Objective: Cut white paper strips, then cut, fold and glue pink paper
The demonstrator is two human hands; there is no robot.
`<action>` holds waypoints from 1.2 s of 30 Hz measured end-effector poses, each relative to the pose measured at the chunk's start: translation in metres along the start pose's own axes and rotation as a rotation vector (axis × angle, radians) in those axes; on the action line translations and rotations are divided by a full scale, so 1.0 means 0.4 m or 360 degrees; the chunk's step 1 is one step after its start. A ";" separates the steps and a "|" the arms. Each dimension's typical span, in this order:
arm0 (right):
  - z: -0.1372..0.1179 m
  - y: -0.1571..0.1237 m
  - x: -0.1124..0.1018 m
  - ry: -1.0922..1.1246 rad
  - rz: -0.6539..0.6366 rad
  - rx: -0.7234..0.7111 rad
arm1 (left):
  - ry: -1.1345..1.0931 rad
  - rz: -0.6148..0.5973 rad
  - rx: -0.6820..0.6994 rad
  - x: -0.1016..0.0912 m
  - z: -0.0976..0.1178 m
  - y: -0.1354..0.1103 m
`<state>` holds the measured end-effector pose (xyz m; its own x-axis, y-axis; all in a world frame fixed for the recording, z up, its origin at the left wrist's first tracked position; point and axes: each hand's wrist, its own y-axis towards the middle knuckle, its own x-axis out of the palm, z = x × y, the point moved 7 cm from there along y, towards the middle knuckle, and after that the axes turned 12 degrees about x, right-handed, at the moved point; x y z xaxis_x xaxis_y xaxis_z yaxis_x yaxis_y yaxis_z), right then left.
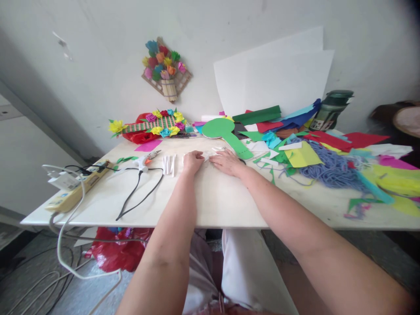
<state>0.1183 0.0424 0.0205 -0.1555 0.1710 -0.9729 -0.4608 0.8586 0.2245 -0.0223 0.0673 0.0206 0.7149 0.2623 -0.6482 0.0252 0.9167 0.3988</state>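
Note:
My left hand rests on the table with its fingers curled and pressed together; whatever lies under them is hidden. Beside it, my right hand lies low over the tabletop, fingers stretched out and pointing toward the left hand. A pale, whitish piece, perhaps paper, shows in the gap between the fingertips, too faint to make out clearly. Several short white rolled sticks lie just left of my left hand. Behind my hands is a green cut-out with a round head and a long handle.
A hot glue gun with a black cord sits at left, near a power strip. A flower-trimmed guitar-shaped craft lies at the back. Coloured paper scraps, blue-grey yarn and a dark bottle crowd the right side.

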 end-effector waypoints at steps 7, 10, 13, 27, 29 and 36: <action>-0.002 0.000 -0.004 0.0075 0.0050 -0.0021 | -0.0158 0.0146 -0.0023 -0.011 -0.005 -0.002; 0.010 0.005 -0.020 0.0210 0.0206 0.0048 | -0.0250 0.0283 -0.0014 -0.028 0.000 -0.004; 0.045 0.010 -0.041 0.0400 0.0406 0.0214 | -0.0634 0.0379 0.0044 -0.032 0.014 -0.005; 0.064 -0.006 -0.059 0.2012 0.0216 0.0473 | -0.1886 0.0008 0.0122 0.059 0.099 -0.021; 0.070 -0.005 -0.055 0.2073 0.0196 0.0543 | -0.1831 0.0003 0.0083 0.057 0.101 -0.024; 0.063 0.003 -0.045 0.1823 0.0058 0.0393 | -0.1530 0.0024 0.0031 0.042 0.101 -0.029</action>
<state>0.1424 0.0525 0.0369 -0.9191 -0.2295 -0.3203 -0.2773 0.9542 0.1121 0.0176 0.0488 0.0310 0.9823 -0.0931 0.1625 0.0167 0.9078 0.4190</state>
